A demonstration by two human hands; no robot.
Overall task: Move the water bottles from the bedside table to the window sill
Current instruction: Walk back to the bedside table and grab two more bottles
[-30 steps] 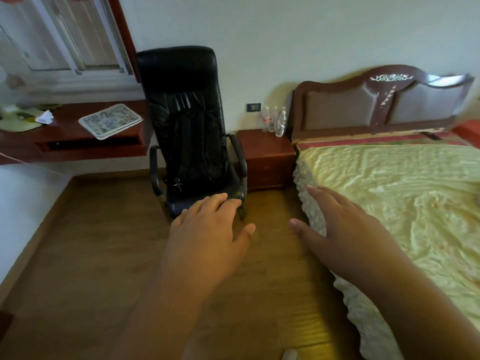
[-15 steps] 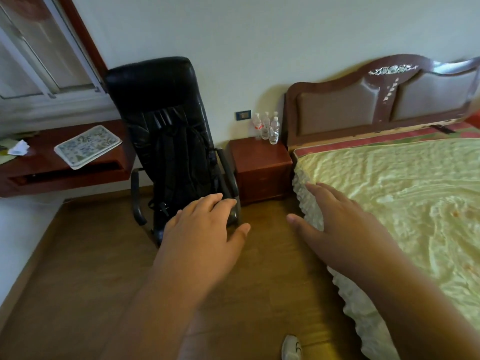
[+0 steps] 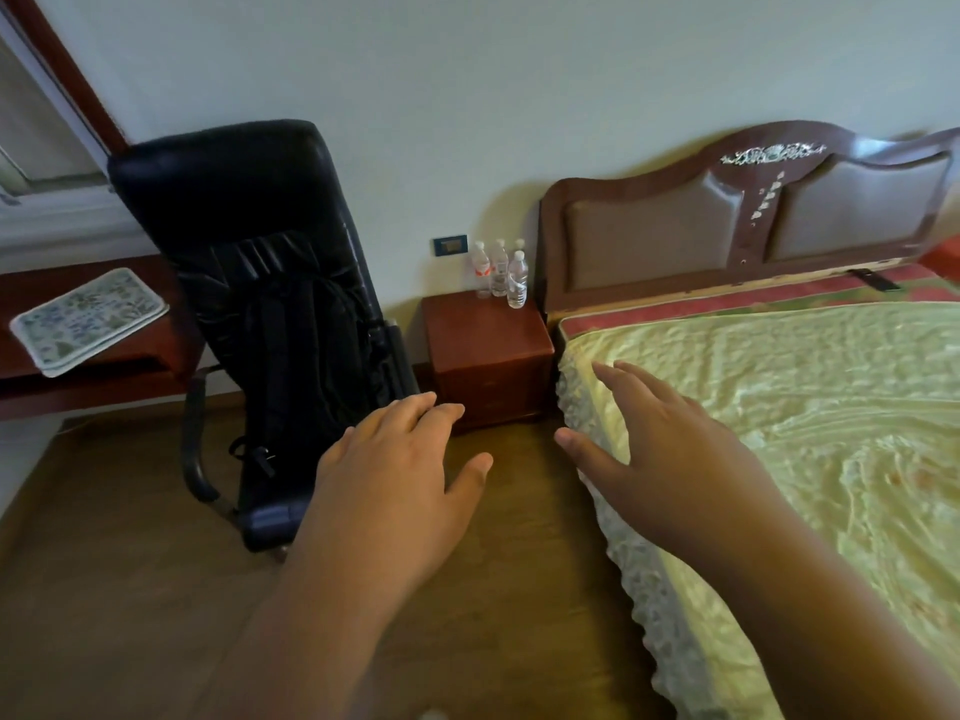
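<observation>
Several clear plastic water bottles (image 3: pixel 500 272) stand upright in a cluster at the back right corner of the red-brown bedside table (image 3: pixel 483 330), against the wall. My left hand (image 3: pixel 400 470) and my right hand (image 3: pixel 660 449) are stretched forward, palms down, fingers apart, holding nothing. Both are well short of the table, over the floor and the bed edge. The window sill (image 3: pixel 57 220) shows at the far left, behind the chair.
A black office chair (image 3: pixel 270 304) stands left of the bedside table. A wooden desk (image 3: pixel 93 376) with a patterned tray (image 3: pixel 88 319) is at left under the window. The bed (image 3: pixel 779 433) with a yellow cover fills the right. A strip of wood floor (image 3: pixel 514 537) runs between chair and bed.
The view has swung right and moved closer; the bedside table and bottles look larger and the window has slid off to the left. Both hands stay open and forward.
</observation>
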